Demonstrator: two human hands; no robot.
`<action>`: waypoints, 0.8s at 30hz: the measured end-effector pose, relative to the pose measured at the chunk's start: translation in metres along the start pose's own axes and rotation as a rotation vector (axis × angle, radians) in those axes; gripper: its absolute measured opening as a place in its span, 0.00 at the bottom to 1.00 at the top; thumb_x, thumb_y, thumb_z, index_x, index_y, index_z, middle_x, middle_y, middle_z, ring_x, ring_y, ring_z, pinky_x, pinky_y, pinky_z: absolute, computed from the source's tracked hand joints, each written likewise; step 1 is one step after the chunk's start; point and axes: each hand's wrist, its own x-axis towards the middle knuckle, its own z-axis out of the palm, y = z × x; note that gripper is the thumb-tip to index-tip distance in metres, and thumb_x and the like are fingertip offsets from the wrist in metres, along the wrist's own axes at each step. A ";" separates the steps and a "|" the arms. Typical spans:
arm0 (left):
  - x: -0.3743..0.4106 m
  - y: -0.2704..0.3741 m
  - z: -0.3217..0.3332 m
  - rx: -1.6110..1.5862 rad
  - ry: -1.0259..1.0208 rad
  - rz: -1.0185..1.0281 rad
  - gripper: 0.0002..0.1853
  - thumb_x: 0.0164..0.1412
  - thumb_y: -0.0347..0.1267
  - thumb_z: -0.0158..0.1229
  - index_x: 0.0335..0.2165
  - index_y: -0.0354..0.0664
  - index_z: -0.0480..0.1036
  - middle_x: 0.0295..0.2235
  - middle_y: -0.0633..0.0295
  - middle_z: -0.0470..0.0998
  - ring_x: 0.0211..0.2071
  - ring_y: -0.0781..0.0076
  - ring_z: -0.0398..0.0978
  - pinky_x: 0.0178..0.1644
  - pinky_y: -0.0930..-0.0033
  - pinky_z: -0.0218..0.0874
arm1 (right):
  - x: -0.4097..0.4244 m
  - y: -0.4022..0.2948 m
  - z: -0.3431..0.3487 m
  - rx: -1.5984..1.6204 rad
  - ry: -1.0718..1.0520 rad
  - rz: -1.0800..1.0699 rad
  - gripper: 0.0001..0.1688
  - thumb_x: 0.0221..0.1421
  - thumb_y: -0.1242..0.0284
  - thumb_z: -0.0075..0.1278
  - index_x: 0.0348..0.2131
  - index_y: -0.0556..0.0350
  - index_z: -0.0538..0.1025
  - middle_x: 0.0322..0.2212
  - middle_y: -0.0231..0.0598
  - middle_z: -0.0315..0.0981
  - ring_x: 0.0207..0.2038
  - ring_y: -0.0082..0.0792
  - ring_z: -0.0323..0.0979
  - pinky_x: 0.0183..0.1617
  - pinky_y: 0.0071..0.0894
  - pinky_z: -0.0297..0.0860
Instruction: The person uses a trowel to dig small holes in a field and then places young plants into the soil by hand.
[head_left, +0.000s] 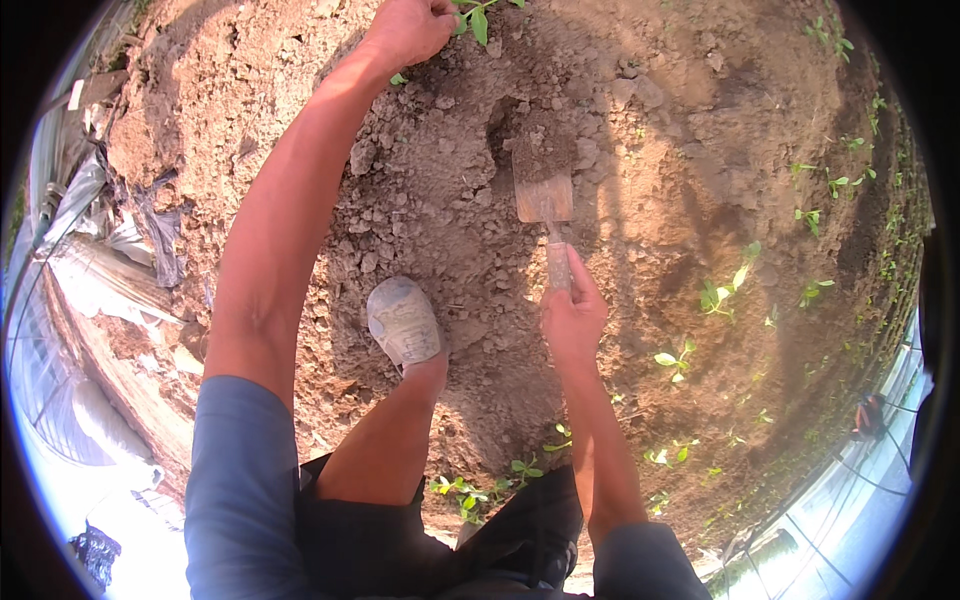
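My right hand (574, 311) grips the handle of a flat-bladed hand trowel (545, 196). Loose brown soil lies on the far part of its blade, just in front of a small dark hole (501, 129). At the top edge of the view, my left hand (420, 28) is closed by a green leafy seedling (478, 22), its fingertips at the leaves; the picture's edge cuts off part of both. A smaller green leaf (398, 79) shows on the ground below the left wrist.
My shoe (405, 319) stands on crumbly soil between my arms. Several seedlings (718, 295) grow to the right, and more plants (469, 496) stand close to my legs. Crumpled plastic sheeting (112, 281) lies along the left side.
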 end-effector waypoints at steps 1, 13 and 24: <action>0.001 0.006 -0.002 -0.019 -0.044 -0.032 0.12 0.53 0.34 0.58 0.28 0.35 0.80 0.21 0.47 0.79 0.25 0.55 0.79 0.33 0.56 0.70 | -0.004 -0.017 -0.002 -0.038 -0.018 -0.004 0.37 0.54 0.87 0.41 0.63 0.59 0.68 0.32 0.28 0.75 0.22 0.10 0.62 0.23 0.15 0.57; 0.030 0.003 -0.006 0.098 -0.137 -0.011 0.12 0.52 0.34 0.56 0.22 0.37 0.79 0.16 0.55 0.75 0.19 0.68 0.75 0.25 0.60 0.66 | 0.042 -0.154 0.044 -0.015 -0.328 0.113 0.33 0.60 0.82 0.37 0.65 0.55 0.64 0.23 0.33 0.70 0.15 0.15 0.57 0.13 0.17 0.52; 0.029 -0.004 0.002 -0.073 -0.114 -0.022 0.11 0.52 0.32 0.57 0.19 0.38 0.78 0.14 0.60 0.73 0.17 0.71 0.69 0.22 0.60 0.61 | 0.041 -0.145 0.058 -0.084 -0.294 0.115 0.34 0.58 0.80 0.41 0.64 0.54 0.66 0.25 0.33 0.70 0.17 0.17 0.59 0.18 0.21 0.55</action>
